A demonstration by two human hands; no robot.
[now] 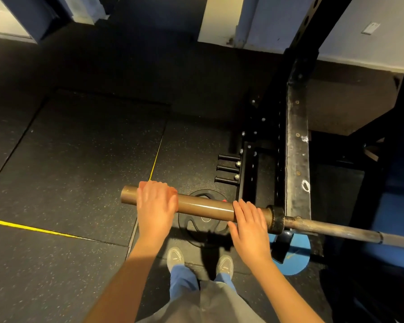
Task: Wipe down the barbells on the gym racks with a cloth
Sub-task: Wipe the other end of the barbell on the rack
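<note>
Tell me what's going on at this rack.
A person stands at the end of a barbell on the black rack. Both bare hands are on its brown sleeve: the left hand curls over it near the free end, and the right hand lies flat near the collar. No cloth is in view, so no wiping shows yet. A black weight plate lies on the floor below.

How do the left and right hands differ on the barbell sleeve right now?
The left hand curls over the barbell sleeve near its free end; the right hand lies flat, fingers straight, beside the collar. Both touch the sleeve; no cloth shows in either.
</note>
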